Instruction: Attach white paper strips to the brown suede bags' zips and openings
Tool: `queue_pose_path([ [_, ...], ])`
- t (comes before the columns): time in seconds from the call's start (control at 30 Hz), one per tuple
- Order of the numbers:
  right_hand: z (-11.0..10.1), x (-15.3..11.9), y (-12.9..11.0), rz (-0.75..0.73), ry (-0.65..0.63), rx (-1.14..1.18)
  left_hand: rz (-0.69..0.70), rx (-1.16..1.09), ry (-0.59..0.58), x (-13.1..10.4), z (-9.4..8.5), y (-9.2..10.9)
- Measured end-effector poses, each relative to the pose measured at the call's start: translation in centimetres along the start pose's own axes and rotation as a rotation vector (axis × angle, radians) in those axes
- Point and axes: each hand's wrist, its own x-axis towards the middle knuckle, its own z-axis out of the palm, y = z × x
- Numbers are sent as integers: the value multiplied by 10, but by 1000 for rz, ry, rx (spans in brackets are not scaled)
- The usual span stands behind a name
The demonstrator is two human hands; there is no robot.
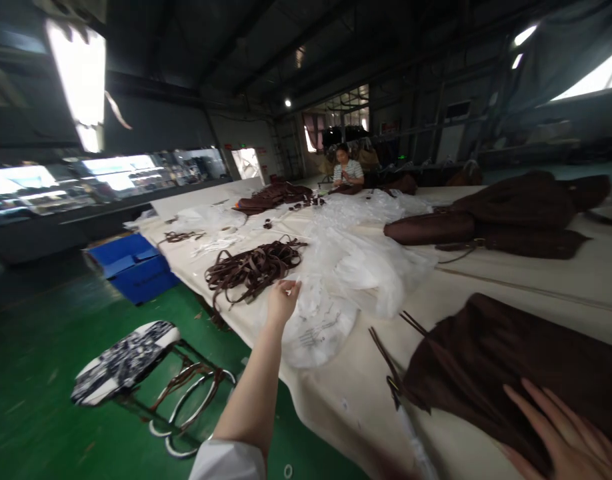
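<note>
Passable across the strip of desk (343, 400) between the crumpled plastic (369, 270) and the near bag (491, 347); narrowed there by thin cords (383, 350). Passable also between the near bag and the far bags (516, 207). Obstructed ahead-left of the left hand (284, 299) by heaped straps (256, 267), to its right by the plastic. Blocked beside the desk by a stool (129, 363).

Your right hand (573, 443) is cut off at the lower right corner; the brown material (516, 353) under it runs past the right edge. You can't tell whether your left hand (283, 301) pinches anything (the marks (316, 331) on the plastic are unreadable).
</note>
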Motion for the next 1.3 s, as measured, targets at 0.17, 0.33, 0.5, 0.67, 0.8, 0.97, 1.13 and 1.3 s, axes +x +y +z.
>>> queue_pose_path([
  [0.17,-80,33,-43,110,-235,56,205,-783,-348,-45,50,121],
  [0.33,-140,37,-13,590,-158,382,286,-1095,-877,-129,94,240],
  [0.5,-166,12,-11,887,-297,-28,316,-1070,-1132,-188,140,304],
  [0.67,-157,2,-51,901,-378,-189,304,-957,-1132,-206,159,311],
  [0.8,-142,10,-44,890,-424,-253,234,-993,-1169,-194,186,302],
  [0.97,-136,24,-42,852,-550,-206,286,-984,-1207,-191,201,293],
  [1.13,-129,28,-50,838,-466,-23,379,-889,-1136,-194,190,288],
  [1.3,-116,9,-35,920,-379,395,548,-746,-1093,-203,180,283],
])
